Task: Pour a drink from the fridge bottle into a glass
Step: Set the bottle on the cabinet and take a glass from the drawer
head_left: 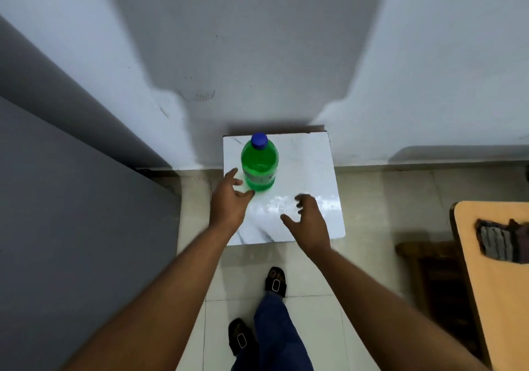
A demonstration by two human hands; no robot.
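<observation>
Bottle (pixel 260 164), green with blue cap (pixel 259 141) screwed on, upright near the far left of a small white marble-patterned counter (pixel 309 164); set well in from the edges, presumably so that it stands steady while both hands are free. Left hand (pixel 229 199) just beside the bottle's base on its left, fingers (pixel 239 182) spread and loosely curved, grasping nothing; contact between thumb tip and bottle foot too close to call. Right hand (pixel 310 222) over the near right of the counter, apart from the bottle, fingers likewise released and half curled around nothing. Posture of both hands consistent with flanking the bottle, either for a two-sided grip or just after setting it down; not decidable from this view. Cap closed, hence pouring not yet begun. No glass visible anywhere, so a receiving vessel probably still to be fetched. Counter pushed against a pale wall (pixel 257 41); grey panel (pixel 71 199) at left, tiled floor (pixel 372 213) beneath, sandalled feet (pixel 275 282) below the arms, edge of a wooden table (pixel 492 270) with a folded cloth (pixel 498 242) at right.
</observation>
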